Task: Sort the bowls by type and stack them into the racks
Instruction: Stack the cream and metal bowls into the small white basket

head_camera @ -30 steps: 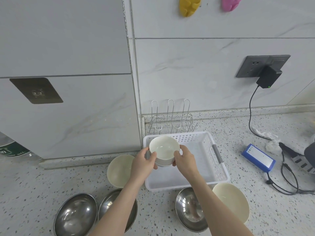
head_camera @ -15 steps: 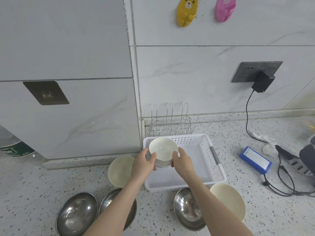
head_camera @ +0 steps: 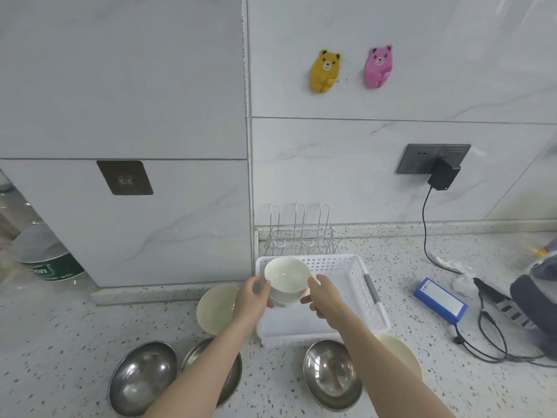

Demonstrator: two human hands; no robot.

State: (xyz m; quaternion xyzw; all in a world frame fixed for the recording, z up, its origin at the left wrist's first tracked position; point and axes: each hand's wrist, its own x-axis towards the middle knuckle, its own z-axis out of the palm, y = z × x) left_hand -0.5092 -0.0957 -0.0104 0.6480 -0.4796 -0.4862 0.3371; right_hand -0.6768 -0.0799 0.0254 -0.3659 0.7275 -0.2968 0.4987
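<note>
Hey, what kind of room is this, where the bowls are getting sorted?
Most likely a home kitchen counter: a speckled stone countertop against tiled walls, a wire dish rack by a white plastic basket, and steel bowls set out in front.

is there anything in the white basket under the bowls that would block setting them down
Nothing visible does. Both hands, left hand and right hand, hold the white bowls over the white basket, whose visible floor is bare.

A yellow bear hook [head_camera: 325,70] and pink bear hook [head_camera: 378,67] flank the wall above a plugged-in charger [head_camera: 443,176].
</note>
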